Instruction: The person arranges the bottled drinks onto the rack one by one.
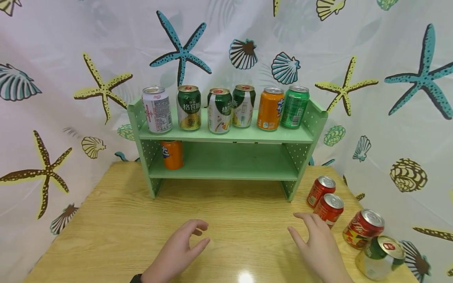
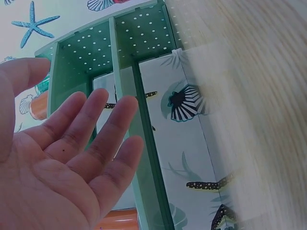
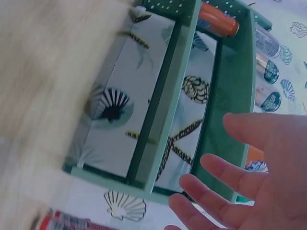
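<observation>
Both hands hover over the table in front of a green two-tier shelf (image 1: pixel 223 159), holding nothing. My left hand (image 1: pixel 180 249) has its fingers loosely bent and thumb apart; the left wrist view shows its bare palm. Just left of several cans is my right hand (image 1: pixel 316 243), its fingers spread, nearest a red can (image 1: pixel 327 212). On the upper tier stand a white can (image 1: pixel 157 112), three green-and-white cans (image 1: pixel 189 110), an orange can (image 1: pixel 270 110) and a green can (image 1: pixel 295 108). Another orange can (image 1: pixel 172 155) is at the lower tier's left end.
On the table's right side stand a second red can (image 1: pixel 318 192), a red-and-yellow can (image 1: pixel 361 232) and a green-and-white can (image 1: pixel 376 261). The wooden table (image 1: pixel 106 220) meets a white curtain (image 1: pixel 382 129) printed with starfish and shells behind and at both sides.
</observation>
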The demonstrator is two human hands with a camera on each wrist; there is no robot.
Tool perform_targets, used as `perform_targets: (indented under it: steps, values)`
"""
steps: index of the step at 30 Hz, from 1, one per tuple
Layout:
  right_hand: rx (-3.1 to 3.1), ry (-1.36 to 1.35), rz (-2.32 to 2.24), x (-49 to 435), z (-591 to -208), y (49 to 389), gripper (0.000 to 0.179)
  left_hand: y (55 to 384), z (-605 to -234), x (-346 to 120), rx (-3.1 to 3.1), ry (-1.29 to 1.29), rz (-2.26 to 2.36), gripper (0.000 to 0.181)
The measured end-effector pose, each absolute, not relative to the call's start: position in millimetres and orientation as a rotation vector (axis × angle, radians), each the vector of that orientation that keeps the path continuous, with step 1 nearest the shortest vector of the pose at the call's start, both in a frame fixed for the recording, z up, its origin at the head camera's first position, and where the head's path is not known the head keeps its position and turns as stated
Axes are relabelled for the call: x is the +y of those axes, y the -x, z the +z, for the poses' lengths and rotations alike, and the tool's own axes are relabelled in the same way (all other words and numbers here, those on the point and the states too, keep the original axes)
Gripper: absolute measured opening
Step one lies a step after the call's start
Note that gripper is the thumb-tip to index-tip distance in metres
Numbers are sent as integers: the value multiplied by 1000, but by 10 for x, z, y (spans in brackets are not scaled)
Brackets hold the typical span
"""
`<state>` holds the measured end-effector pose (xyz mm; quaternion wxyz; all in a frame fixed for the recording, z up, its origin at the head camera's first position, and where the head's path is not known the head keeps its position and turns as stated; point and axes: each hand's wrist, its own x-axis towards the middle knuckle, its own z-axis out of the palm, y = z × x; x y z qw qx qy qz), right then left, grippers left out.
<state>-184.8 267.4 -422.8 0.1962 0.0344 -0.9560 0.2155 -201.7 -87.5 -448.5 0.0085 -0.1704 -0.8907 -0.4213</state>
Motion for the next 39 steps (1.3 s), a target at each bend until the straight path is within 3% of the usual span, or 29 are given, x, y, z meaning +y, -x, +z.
perform_targets:
  steps: [18, 29, 39]
  values:
    - [-2575, 162, 582, 3415, -4288, 2244, 80, 2004, -4515, -884, -2783, 561, -1299, 28]
    - [-2596, 203, 625, 3572, -4423, 2355, 89, 2016, -4524, -900, -2780, 549, -1298, 26]
    - [-2589, 191, 579, 3626, -4520, 2442, 87, 2028, -4550, -906, -2785, 602, -1334, 24]
